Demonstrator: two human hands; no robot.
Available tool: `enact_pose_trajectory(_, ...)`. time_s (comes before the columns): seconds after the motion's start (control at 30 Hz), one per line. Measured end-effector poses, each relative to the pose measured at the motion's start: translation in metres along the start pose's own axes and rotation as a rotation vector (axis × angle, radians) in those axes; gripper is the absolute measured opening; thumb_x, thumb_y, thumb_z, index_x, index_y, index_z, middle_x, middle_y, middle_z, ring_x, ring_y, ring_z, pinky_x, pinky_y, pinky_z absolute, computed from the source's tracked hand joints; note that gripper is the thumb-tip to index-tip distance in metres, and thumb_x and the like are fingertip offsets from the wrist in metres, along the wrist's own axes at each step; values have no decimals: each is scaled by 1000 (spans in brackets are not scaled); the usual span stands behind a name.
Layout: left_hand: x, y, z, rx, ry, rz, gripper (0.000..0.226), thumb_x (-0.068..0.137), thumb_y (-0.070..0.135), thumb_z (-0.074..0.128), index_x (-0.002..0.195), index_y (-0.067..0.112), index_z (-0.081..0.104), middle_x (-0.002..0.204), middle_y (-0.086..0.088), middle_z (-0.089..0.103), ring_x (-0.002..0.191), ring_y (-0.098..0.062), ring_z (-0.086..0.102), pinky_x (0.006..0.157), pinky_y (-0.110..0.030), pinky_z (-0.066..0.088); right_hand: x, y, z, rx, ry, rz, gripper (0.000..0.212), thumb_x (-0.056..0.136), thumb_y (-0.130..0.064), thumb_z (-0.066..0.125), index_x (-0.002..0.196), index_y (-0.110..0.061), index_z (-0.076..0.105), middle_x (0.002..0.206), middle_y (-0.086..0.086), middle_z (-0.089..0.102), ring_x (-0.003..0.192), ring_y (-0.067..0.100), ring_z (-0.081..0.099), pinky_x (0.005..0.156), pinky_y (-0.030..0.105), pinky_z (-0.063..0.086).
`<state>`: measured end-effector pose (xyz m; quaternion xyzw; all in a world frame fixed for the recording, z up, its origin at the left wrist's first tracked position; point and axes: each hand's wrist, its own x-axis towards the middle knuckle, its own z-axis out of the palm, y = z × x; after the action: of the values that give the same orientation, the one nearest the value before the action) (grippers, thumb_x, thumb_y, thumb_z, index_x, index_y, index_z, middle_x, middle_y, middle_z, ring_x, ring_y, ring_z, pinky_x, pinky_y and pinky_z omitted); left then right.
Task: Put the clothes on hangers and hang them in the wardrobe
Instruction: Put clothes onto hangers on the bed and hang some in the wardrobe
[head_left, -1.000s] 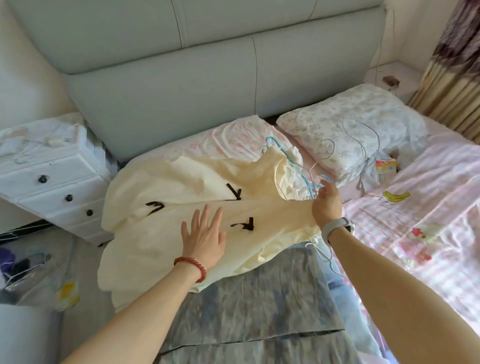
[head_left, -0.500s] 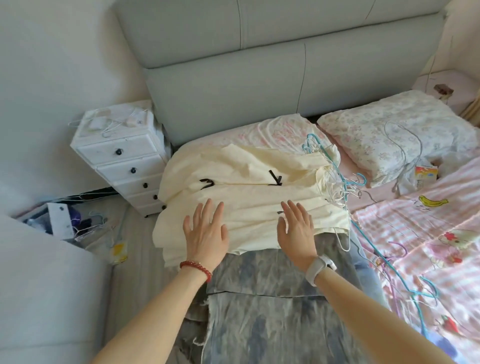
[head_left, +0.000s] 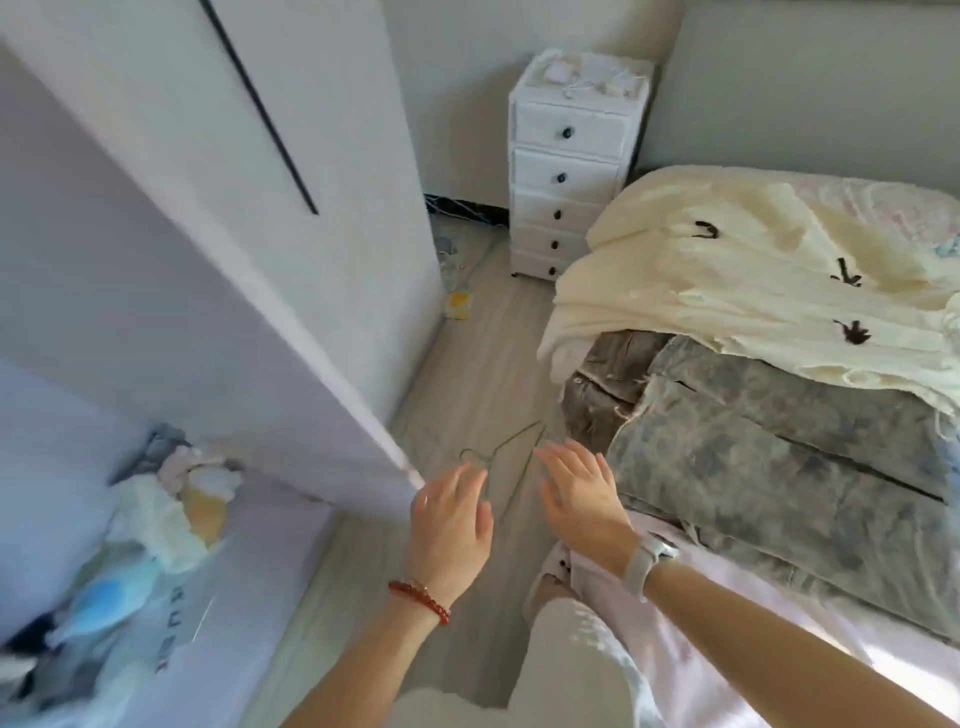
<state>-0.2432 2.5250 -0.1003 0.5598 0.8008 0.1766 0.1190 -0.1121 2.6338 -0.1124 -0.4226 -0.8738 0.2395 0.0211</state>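
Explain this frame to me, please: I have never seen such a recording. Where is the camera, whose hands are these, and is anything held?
The camera sits on the person's head, looking forward and down. Both bare hands reach toward the floor: the left hand, with a red bead bracelet, and the right hand, with a white watch. Both are open and hold nothing. Beneath them a thin wire hanger lies on the wooden floor. On the bed at right lie a cream garment and a grey denim piece. A white door panel stands at left, a white drawer unit behind.
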Motion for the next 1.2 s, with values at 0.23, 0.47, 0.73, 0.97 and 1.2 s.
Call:
enact_pose_trajectory(0.23,-153,-138,-88,187,237,-474,36,90,16,48,125,10,53,132,-7,51,124,-23,46,101,-41,36,-33,-177,78,-33,-167,-536,45,96,-29,35,140,-24,34,148,-5,30,140,14,16,113,38,11)
enact_pose_trajectory(0.47,-272,-227,-178,265,504,-885,41,91,17,49,131,8,49,140,-11,42,131,-24,37,104,-41,31,-32,-342,121,9,-214,-893,43,94,-23,41,137,-16,41,145,4,37,138,22,25,112,39,20)
enact_pose_trajectory(0.73,-334,-299,-280,341,779,-1093,37,89,10,53,126,7,53,135,-14,46,124,-30,43,100,-46,31,-17,-526,145,214,-234,-1110,38,92,-12,45,129,-6,48,133,13,50,124,27,44,104,31,28)
enact_pose_trajectory(0.97,-329,-358,-392,523,958,-1018,36,85,8,52,121,5,56,127,-17,53,117,-35,50,92,-51,38,-3,-703,121,598,-373,-1159,28,95,-8,41,116,6,54,118,22,56,112,33,50,96,35,37)
enact_pose_trajectory(1.2,-321,-409,-431,658,671,-1059,45,96,36,35,136,20,44,150,-1,28,141,-29,17,110,-55,4,-3,-802,124,571,-453,-1290,28,93,-23,48,116,-7,55,111,12,58,100,24,56,88,35,47)
